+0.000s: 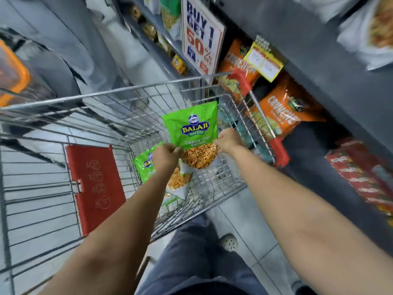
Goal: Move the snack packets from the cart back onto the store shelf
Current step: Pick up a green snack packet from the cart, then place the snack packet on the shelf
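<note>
I hold a green Balaji snack packet [193, 130] upright above the wire cart [119, 96]. My left hand [164, 155] pinches its lower left edge and my right hand [228, 140] grips its lower right edge. Below it in the cart lies another green Balaji packet [144, 165], partly hidden by my left hand, with more packets [178, 184] under it. The grey store shelf [314, 67] runs along the right side.
Orange Crunchex bags [282, 111] sit on a lower shelf to the right, red packets [361, 177] further near. A "Buy 1 Get 1 50% off" sign [202, 33] hangs off the shelf edge. The cart's red child-seat flap [93, 184] is at left. Tiled floor lies below.
</note>
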